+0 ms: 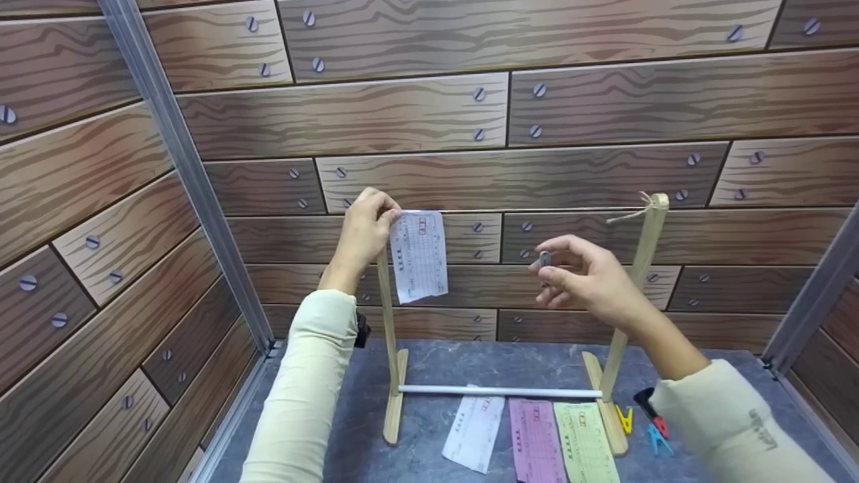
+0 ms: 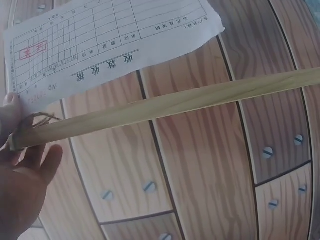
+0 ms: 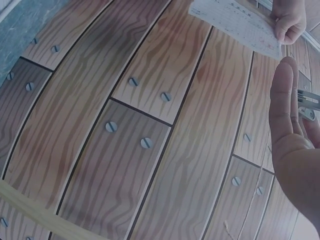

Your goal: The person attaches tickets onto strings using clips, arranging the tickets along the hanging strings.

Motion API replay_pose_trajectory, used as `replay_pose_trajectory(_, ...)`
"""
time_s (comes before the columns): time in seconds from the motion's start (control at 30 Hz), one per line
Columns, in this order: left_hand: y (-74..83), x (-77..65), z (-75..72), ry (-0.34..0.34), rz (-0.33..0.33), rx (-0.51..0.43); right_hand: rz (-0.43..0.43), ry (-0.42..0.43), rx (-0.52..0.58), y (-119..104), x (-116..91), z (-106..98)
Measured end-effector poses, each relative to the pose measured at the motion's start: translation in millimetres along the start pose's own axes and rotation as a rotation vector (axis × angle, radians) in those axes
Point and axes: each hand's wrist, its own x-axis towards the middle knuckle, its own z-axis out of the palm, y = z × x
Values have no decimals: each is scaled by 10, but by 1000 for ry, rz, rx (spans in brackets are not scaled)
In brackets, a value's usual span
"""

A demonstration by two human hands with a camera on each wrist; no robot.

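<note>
My left hand [image 1: 366,225] pinches a white receipt slip [image 1: 419,258] by its upper left corner, at the top of the left wooden post [image 1: 387,315]. The slip hangs down with its top edge along the taut string [image 1: 537,211]. In the left wrist view, the thumb lies on the slip's corner beside the knotted twine [image 2: 42,119], and the other fingers are behind the post. My right hand [image 1: 584,278] holds a small grey metal clip [image 1: 544,258] between thumb and fingers, in front of the string and left of the right post [image 1: 641,268].
A white rod [image 1: 496,391] joins the posts' feet on the grey tabletop. Another white slip [image 1: 475,433], a pink slip [image 1: 537,439] and a green slip [image 1: 586,439] lie there. Yellow [image 1: 625,420], blue [image 1: 658,439] and red-and-black clips [image 1: 654,412] lie right of the stand.
</note>
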Motion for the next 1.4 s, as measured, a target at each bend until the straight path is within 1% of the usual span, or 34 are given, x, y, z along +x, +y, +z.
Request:
replay_pose_trajectory(0.13, -31, 6, 7, 6, 1, 7, -4, 1, -11, -42, 74, 53)
replay_pose_trajectory(0.33, -65, 37, 21, -2, -25, -36, -26, -17, -8, -108, 191, 123)
replay_pose_trajectory(0.4, -75, 44, 26, -1, -25, -46, -29, -26, -7, -128, 236, 144)
replay_pose_trajectory(0.5, -93, 45, 35, 4, -9, -52, -31, -34, -12, -158, 308, 181)
replay_pose_trajectory(0.67, -122, 40, 45, 21, 31, -27, -18, -36, -12, -219, 453, 260)
replay_pose_trajectory(0.83, -118, 45, 50, 33, 36, -18, -27, -33, -2, -306, 647, 340)
replay_pose_trajectory(1.0, -117, 41, 66, 19, 29, -20, -55, -12, -1, -360, 871, 435)
replay_pose_trajectory(1.13, -135, 29, 77, 12, 27, -17, -52, 5, -22, -379, 1035, 539)
replay_pose_trajectory(1.27, -153, 22, 96, -3, 30, -10, -45, 38, -65, -393, 1172, 648)
replay_pose_trajectory(1.4, -153, 28, 94, -22, 18, -13, -91, 116, -154, -418, 1293, 779)
